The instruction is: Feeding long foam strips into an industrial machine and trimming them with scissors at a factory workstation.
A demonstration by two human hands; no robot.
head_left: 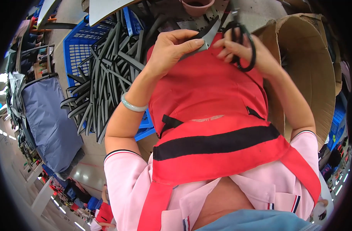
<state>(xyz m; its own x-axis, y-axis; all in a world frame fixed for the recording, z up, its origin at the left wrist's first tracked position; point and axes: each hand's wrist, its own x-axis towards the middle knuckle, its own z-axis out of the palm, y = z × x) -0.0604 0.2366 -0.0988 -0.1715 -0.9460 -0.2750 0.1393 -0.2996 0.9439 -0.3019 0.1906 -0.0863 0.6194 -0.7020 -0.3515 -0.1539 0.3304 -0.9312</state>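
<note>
While my right hand (245, 48) grips the scissors (226, 34), my left hand (172, 48) pinches their blade, crowded between blue crate (77, 50) and cardboard box (310, 65).

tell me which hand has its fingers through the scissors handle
The right hand: its fingers pass through the black loop of the scissors. The left hand only pinches the blade end.

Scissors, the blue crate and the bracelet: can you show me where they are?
scissors (243, 46): head view, on the black handle loop held by the right hand.
blue crate (77, 50): head view, on its bare mesh wall, left of the dark strips.
bracelet (132, 106): head view, on the pale band around the left wrist.
</note>
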